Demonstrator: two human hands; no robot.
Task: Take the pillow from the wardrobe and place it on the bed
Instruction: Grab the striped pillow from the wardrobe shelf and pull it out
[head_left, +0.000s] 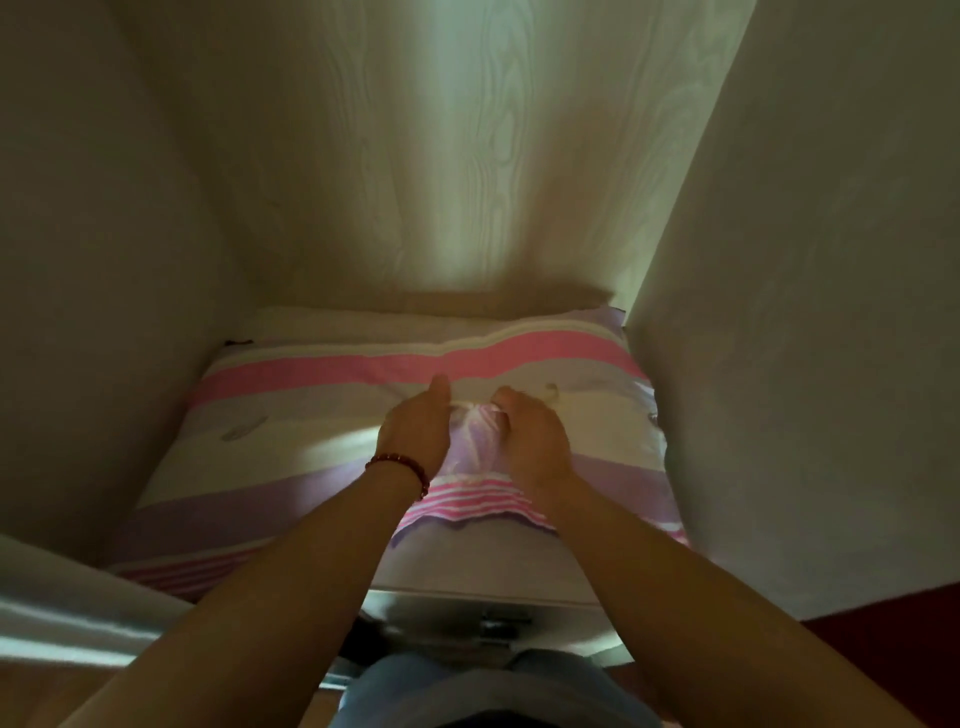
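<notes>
A pillow (571, 415) with pink, cream and lilac stripes lies flat on a shelf inside the wardrobe (415, 156), filling the compartment from side to side. My left hand (415, 428), with a dark red bead bracelet on the wrist, and my right hand (527, 434) are side by side at the pillow's middle. Both pinch a bunched fold of its cover between them, and the fabric puckers up there. The bed is not in view.
Pale wood-grain panels form the wardrobe's back, left side (104, 260) and right side (805, 312), closing in tightly around the pillow. Below the shelf edge is a drawer front with a dark handle (501, 623). My jeans show at the bottom.
</notes>
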